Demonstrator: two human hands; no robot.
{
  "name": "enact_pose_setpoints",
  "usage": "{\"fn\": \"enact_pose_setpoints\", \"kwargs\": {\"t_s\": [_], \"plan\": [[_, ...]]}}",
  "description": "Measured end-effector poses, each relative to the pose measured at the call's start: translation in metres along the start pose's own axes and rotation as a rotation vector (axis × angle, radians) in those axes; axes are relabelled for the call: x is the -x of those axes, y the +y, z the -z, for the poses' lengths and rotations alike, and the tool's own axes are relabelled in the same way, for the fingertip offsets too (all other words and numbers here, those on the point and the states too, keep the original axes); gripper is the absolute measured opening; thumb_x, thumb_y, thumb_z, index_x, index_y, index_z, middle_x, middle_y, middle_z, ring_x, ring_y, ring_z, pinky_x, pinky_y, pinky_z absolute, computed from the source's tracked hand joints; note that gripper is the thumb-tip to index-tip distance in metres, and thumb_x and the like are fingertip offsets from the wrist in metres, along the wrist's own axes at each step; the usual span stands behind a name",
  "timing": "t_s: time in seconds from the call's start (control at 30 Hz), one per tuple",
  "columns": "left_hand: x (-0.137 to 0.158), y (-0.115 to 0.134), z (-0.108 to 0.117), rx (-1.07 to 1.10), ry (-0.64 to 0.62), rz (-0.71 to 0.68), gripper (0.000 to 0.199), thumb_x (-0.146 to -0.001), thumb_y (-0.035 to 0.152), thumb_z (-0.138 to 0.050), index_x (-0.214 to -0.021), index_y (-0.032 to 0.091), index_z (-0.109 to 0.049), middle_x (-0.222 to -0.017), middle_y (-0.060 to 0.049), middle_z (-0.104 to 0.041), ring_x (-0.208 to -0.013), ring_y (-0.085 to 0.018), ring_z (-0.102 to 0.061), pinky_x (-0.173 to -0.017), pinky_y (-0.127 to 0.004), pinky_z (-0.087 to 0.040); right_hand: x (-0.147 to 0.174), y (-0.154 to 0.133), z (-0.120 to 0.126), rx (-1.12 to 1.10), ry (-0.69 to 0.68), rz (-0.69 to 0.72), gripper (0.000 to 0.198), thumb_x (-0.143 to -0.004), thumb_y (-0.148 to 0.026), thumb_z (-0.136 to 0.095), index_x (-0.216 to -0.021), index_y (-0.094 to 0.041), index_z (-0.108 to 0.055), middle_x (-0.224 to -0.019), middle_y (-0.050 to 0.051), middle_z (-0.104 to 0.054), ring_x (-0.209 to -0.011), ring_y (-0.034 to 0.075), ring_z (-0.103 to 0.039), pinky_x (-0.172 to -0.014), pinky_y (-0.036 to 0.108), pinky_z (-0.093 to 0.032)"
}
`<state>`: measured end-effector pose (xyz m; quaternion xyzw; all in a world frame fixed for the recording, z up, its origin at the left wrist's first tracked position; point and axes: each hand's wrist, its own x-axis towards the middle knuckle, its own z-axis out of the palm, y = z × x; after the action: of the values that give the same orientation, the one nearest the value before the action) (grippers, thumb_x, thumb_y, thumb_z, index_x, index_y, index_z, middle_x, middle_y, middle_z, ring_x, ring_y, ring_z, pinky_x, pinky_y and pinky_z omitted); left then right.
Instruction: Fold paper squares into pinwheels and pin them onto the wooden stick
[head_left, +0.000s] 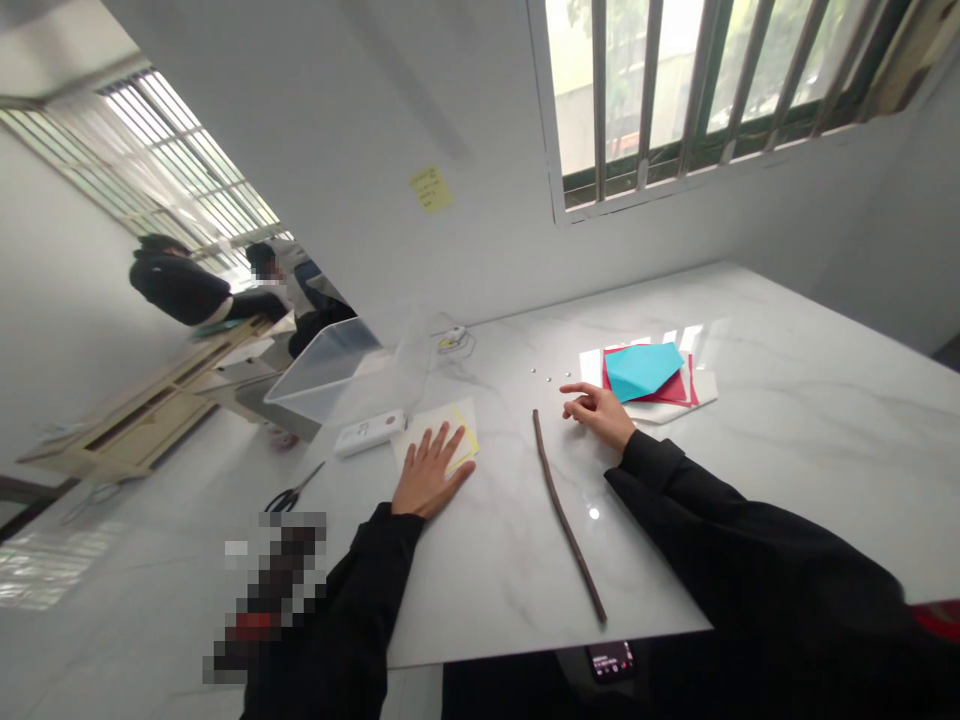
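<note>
My left hand (pixel 433 472) lies flat with spread fingers on pale cream paper (pixel 459 413) with a yellow strip along its right side. My right hand (pixel 600 412) is held low at the table, its index finger stretched out and the other fingers partly curled, with nothing visible in it. Just beyond its fingertips are several tiny shiny pieces (pixel 549 379), too small to name. A thin brown stick (pixel 559 505) runs lengthwise between my hands, touched by neither. Right behind my right hand, a cyan sheet (pixel 641 370) tops a stack of red paper (pixel 679 390) and white paper (pixel 705 388).
Left of the paper are a white box (pixel 370 433), black scissors (pixel 283 499) and a clear plastic bin (pixel 319 378). A small cable (pixel 454 340) lies by the wall, below a yellow sticky note (pixel 432 190). A phone (pixel 611 660) shows under the front edge. People (pixel 180 285) sit far left.
</note>
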<state>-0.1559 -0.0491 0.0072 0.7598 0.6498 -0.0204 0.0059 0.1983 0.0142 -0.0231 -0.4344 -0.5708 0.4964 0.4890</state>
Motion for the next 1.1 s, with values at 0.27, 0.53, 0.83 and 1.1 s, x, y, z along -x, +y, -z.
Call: {"fn": "enact_pose_setpoints", "kwargs": {"t_s": [0.27, 0.53, 0.83, 1.1], "plan": [[0.001, -0.001, 0.006, -0.006, -0.002, -0.024, 0.067, -0.104, 0.057, -0.035, -0.166, 0.031, -0.029, -0.175, -0.005, -0.02, -0.163, -0.035, -0.014, -0.128, -0.059, -0.016, 0.005, -0.005, -0.001, 0.135, -0.033, 0.025, 0.033, -0.085, -0.034, -0.064, -0.112, -0.018, -0.074, -0.079, 0.004, -0.078, -0.067, 0.017, -0.065, -0.065, 0.029, -0.046], [-0.027, 0.024, 0.025, 0.374, 0.093, 0.063, 0.067, -0.097, 0.062, -0.051, -0.153, 0.025, -0.052, -0.166, -0.014, -0.042, -0.158, -0.038, -0.028, -0.125, -0.062, -0.019, 0.011, 0.001, 0.002, 0.218, -0.056, 0.059, 0.03, -0.087, -0.035, -0.064, -0.109, -0.018, -0.076, -0.077, 0.004, -0.077, -0.073, 0.021, -0.071, -0.073, 0.034, -0.052], [-0.072, 0.138, 0.027, 0.729, 0.748, 0.148, 0.023, -0.096, 0.033, -0.056, -0.096, 0.02, -0.075, -0.076, -0.004, -0.062, -0.073, -0.019, -0.058, -0.079, -0.029, -0.044, 0.011, -0.002, 0.003, 0.264, -0.008, 0.074, 0.026, -0.088, -0.035, -0.062, -0.101, -0.019, -0.077, -0.075, 0.005, -0.077, -0.069, 0.021, -0.071, -0.069, 0.034, -0.052], [-0.064, 0.139, 0.008, 0.734, 0.652, 0.194, 0.024, -0.095, 0.035, -0.057, -0.077, 0.022, -0.066, -0.047, 0.007, -0.036, -0.047, -0.011, -0.038, -0.059, -0.025, -0.028, 0.01, -0.015, 0.007, 0.466, 0.1, 0.291, 0.02, -0.093, -0.03, -0.06, -0.1, -0.024, -0.077, -0.083, 0.005, -0.077, -0.076, 0.023, -0.07, -0.077, 0.037, -0.057]]}}
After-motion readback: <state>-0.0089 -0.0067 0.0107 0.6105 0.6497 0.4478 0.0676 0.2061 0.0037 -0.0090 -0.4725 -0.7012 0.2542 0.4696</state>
